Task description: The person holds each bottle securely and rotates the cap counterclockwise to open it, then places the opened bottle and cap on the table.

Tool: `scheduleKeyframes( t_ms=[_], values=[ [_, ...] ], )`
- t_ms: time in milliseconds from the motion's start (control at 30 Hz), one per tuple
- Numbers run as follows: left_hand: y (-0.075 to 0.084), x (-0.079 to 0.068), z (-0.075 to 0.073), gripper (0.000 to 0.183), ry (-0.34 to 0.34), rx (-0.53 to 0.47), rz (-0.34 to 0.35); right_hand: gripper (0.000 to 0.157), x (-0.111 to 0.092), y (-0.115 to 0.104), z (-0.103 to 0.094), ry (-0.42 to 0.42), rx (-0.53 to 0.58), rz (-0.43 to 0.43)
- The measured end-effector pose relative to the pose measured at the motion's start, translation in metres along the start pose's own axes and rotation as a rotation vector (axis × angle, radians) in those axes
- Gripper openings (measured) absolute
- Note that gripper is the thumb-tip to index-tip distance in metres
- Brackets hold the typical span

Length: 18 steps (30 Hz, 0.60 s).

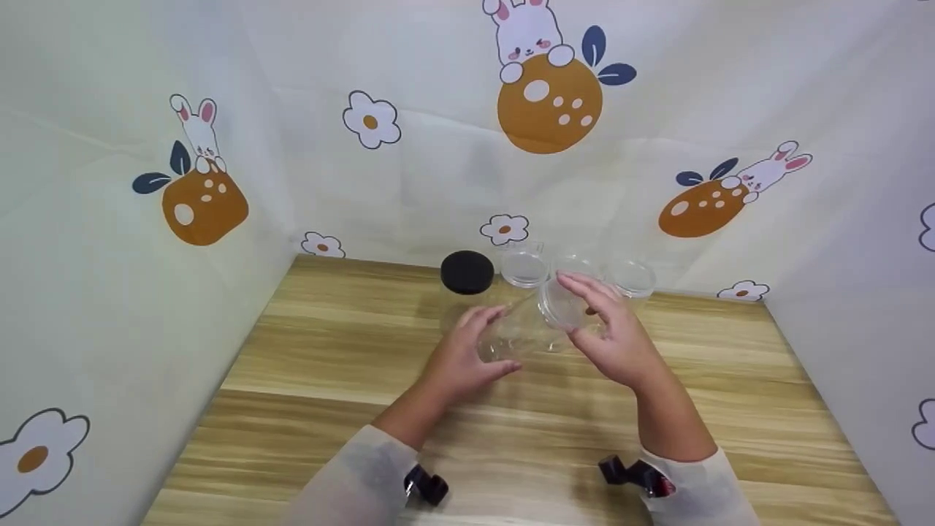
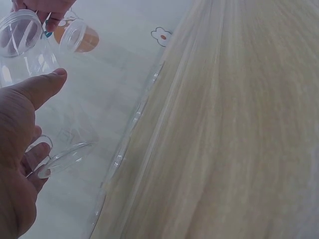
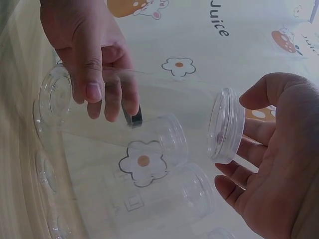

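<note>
A clear plastic jar (image 1: 515,336) lies tilted between my two hands, its lidded end toward the right. My left hand (image 1: 464,354) holds its body near the base, thumb on the near side and fingers behind. At the other end, my right hand (image 1: 617,336) curves round the clear lid (image 3: 227,124), with thumb and fingertips at its rim. Just behind stands a row of jars: one with a black lid (image 1: 467,273) on the left, then clear-topped ones, such as the middle jar (image 1: 524,269) and the rightmost jar (image 1: 634,277). My hands partly hide this row.
The wood-grain table (image 1: 307,438) meets a pale cloth wall (image 1: 431,183) printed with rabbits, oranges and flowers, close behind the jars. More cloth encloses the left and right sides. Dark camera mounts (image 1: 424,486) sit on both wrists.
</note>
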<state>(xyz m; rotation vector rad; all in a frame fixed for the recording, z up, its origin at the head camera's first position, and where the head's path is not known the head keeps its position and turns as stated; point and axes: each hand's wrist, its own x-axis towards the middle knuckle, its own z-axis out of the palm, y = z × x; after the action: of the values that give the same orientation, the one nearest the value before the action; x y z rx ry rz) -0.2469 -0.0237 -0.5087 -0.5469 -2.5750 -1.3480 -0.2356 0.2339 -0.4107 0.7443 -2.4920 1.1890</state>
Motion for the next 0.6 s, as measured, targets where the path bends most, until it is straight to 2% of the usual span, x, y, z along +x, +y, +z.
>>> scheduleKeyframes(
  t_ms=[200, 467, 600],
  values=[
    [0.0011, -0.0003, -0.0001, 0.092, -0.002, 0.002, -0.015, 0.066, -0.0002, -0.0003, -0.0012, 0.020, 0.012, 0.015],
    [-0.0002, 0.0008, 0.0006, 0.092, -0.004, 0.002, -0.015, 0.057, 0.0022, 0.0002, -0.0001, 0.114, -0.043, 0.137],
    [0.0003, 0.0003, 0.0006, 0.091, -0.009, -0.005, -0.019, 0.058, 0.0023, -0.0008, 0.0009, 0.114, -0.088, 0.167]
  ],
)
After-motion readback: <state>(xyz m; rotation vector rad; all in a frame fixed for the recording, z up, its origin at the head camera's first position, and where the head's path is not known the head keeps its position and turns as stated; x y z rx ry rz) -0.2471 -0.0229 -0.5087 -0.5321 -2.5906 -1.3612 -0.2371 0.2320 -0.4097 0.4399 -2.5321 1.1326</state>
